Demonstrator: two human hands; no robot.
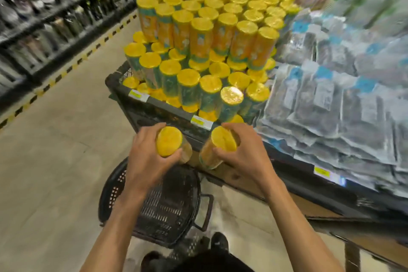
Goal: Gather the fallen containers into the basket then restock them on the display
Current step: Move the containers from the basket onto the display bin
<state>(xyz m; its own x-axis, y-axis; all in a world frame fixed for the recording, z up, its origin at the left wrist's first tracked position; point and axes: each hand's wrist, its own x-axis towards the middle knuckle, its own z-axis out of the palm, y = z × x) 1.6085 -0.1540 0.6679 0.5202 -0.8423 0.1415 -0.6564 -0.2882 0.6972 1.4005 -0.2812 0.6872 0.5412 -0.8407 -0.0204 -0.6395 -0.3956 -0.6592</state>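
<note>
Head view: a shop aisle seen from above, both bare arms reaching forward over the floor.
Far left: dark shelving point(44, 17) with blurred goods, edged by a yellow-and-black floor stripe point(66, 70).
Basket: a black plastic basket point(123, 183) stands on the pale floor below the hands, just in front of the display; the bare mesh that shows between the arms holds nothing I can make out.
Left hand: the left hand point(145, 161) is closed round a yellow-lidded container point(169, 144) — fingers wrapped on its side below the lid, lid facing the camera, held above the basket.
Right hand: the right hand point(245, 152) grips a second container point(223, 139) the same way, tilted, fingers curled over the lid's edge, close to the display's front rail.
Display: a dark-framed display bin point(163, 112) carries tiers of upright yellow-lidded containers point(209, 28) — price tags point(199, 121) sit on its front edge.
Right: stacked clear packets point(331, 106) with blue labels, blurred, lie beside the containers.
</note>
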